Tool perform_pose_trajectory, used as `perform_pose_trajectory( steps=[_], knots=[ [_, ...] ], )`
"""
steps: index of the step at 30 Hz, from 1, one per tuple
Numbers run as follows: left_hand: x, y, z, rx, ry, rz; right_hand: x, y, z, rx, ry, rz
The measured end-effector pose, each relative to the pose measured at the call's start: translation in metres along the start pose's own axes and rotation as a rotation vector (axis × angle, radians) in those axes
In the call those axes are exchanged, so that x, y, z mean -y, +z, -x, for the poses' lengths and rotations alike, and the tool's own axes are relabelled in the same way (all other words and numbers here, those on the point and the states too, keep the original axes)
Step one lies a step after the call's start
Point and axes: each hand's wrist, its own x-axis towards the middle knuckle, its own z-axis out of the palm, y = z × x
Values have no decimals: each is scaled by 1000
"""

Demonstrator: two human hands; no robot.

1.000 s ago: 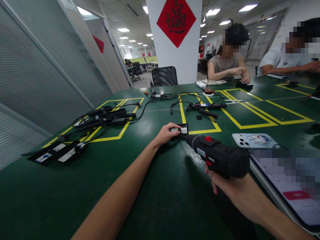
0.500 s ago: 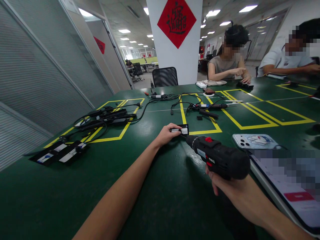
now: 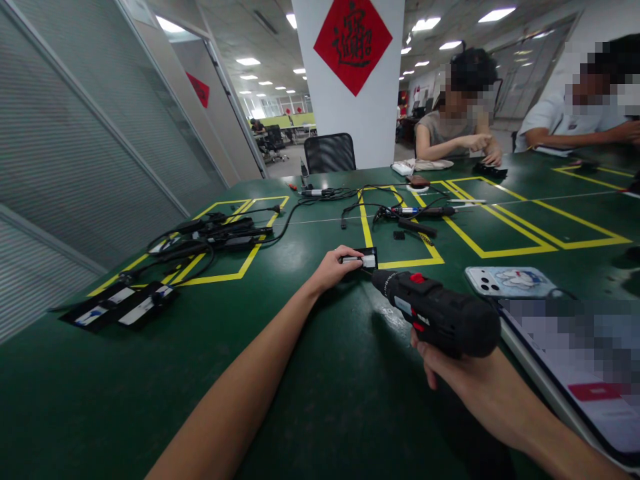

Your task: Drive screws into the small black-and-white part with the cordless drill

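My right hand (image 3: 450,373) is wrapped round the handle of a black cordless drill (image 3: 435,310) with red switches. The drill points left, and its thin bit reaches the near side of a small black part with a white label (image 3: 369,260). Whether the bit touches the part I cannot tell. My left hand (image 3: 336,269) grips that part from its left end, fingers over the top, pressing it on the green table (image 3: 300,373). The hand covers the part's left end.
Bundled black cables (image 3: 215,237) and two black pieces with white labels (image 3: 145,303) lie left. A pen-like tool (image 3: 420,213) lies beyond my hands. Right are a phone (image 3: 510,283) and a tablet (image 3: 575,373). Two people sit across the table at the right.
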Motion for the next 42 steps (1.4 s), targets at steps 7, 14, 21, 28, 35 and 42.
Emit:
perform_pose_trajectory(
  steps=[7, 14, 21, 28, 35, 42],
  knots=[
    [-1, 0, 0, -10, 9, 1, 6, -1, 0, -7, 16, 25],
    [-4, 0, -1, -11, 3, -4, 5, -2, 0, 15, 38, 23],
    [-2, 0, -1, 0, 4, -1, 6, -1, 1, 18, 47, 22],
    [-2, -1, -1, 11, -4, 0, 8, -3, 1, 21, 4, 23],
    [1, 0, -1, 15, 5, 7, 4, 2, 1, -37, 5, 6],
    [3, 0, -2, 8, -5, 5, 4, -1, 1, -7, -7, 4]
  ],
)
